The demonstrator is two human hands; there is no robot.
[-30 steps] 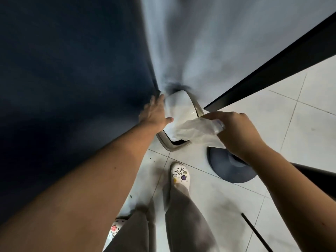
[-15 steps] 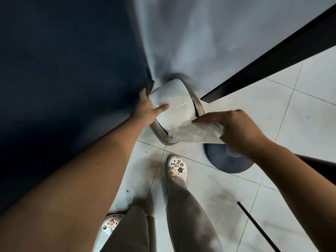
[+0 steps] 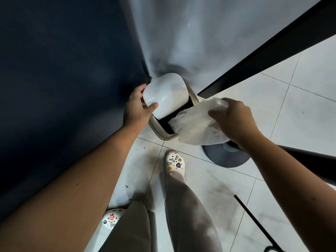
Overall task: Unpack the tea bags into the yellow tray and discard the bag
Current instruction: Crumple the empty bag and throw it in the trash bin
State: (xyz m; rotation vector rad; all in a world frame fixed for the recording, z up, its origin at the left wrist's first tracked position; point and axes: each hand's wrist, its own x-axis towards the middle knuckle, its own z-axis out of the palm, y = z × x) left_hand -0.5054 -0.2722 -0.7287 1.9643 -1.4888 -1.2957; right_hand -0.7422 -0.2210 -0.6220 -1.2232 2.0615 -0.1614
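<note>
My left hand grips the glossy white bin lid, tilted open. My right hand clutches the crumpled translucent plastic bag in its fingers, over the beige bin and right of the lid.

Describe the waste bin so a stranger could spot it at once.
Find the floor corner where the dark blue wall meets the grey wall. The bin stands there, marked by its beige rim and glossy white lid, which the left hand holds tilted open.

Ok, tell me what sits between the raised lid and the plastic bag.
The bin's dark open mouth, between lid and bag, in the head view.
</note>
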